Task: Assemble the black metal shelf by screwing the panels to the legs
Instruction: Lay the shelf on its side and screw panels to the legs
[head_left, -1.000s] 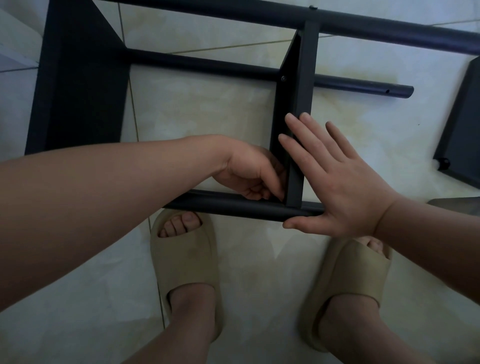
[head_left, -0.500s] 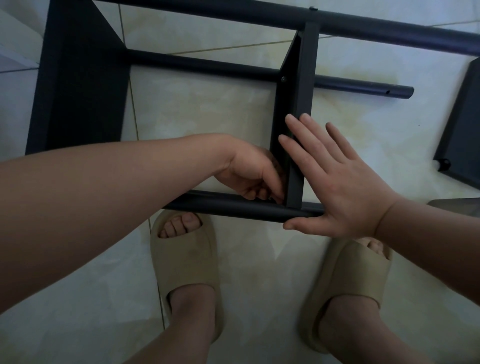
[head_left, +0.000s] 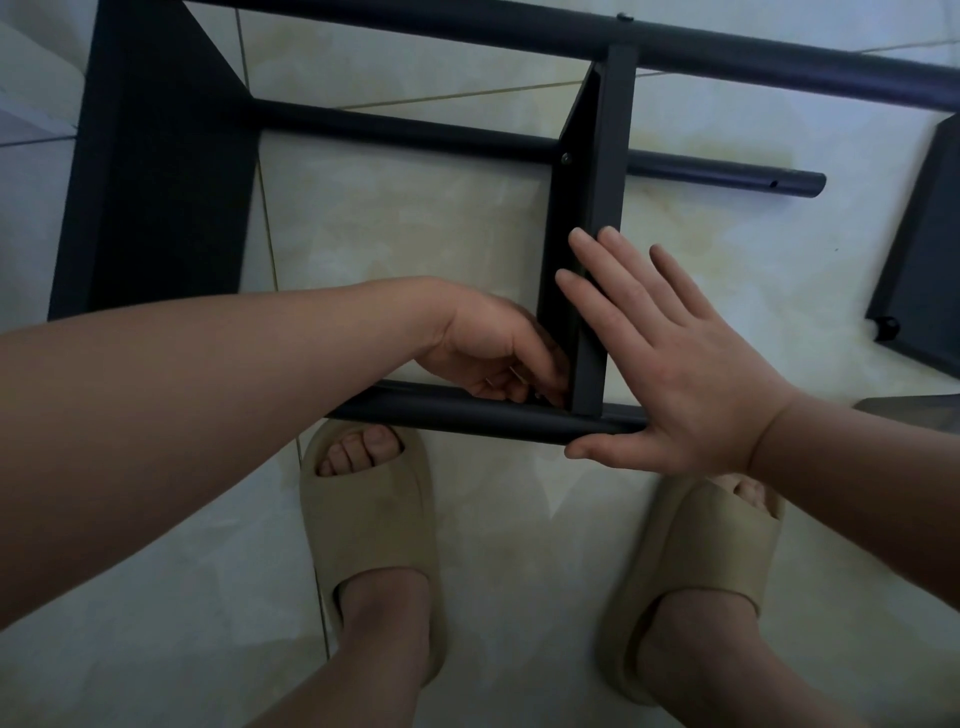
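Presses right hand (head_left: 675, 374) flat, fingers straight, against middle panel (head_left: 602, 182) and near leg (head_left: 457, 413). Curls left hand (head_left: 498, 348) into the inner corner there; cannot tell what it pinches. Has shelf (head_left: 156, 182) lying sideways on tiled floor (head_left: 415, 234), just ahead of sandals (head_left: 374, 530).

The panel (head_left: 597, 208) and the nearest leg (head_left: 467, 415) are matt black. Below that leg, both slippers (head_left: 374, 525) are plain beige. Around it, floor tiles (head_left: 405, 228) are cream, faintly marbled.

Tight corner for my left hand (head_left: 493, 348) — black metal shelf panel (head_left: 602, 182) on its right, round black leg tube (head_left: 457, 413) nearside; pale tile floor (head_left: 405, 223) beyond is open.
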